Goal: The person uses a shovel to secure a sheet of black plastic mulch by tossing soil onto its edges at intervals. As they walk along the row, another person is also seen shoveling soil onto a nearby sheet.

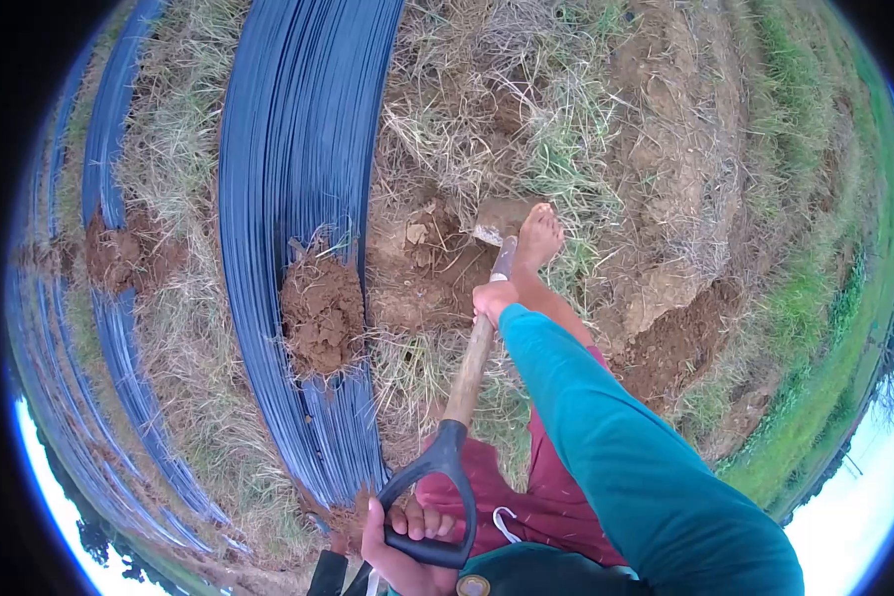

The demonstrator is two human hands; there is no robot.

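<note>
I hold a shovel with both hands, its wooden shaft (470, 368) slanting up and away from me. My left hand (407, 546) is wrapped around the crossbar of its black D-shaped handle (457, 452). Farther down, my right hand (495, 299) grips the shaft close to the metal socket (505, 258). The shovel blade (489, 235) is at the ground, mostly hidden or covered in soil. Beside it is my bare foot (540, 238). Loose dug earth (432, 238) lies to the left of the blade.
A strip of dark plastic sheeting (298, 129) runs along the left, with a mound of soil (323, 310) on it. More sheeting (104, 149) with another soil heap (124, 256) lies farther left. Dry grass (467, 109) surrounds the digging spot. Dug soil (675, 343) is at the right.
</note>
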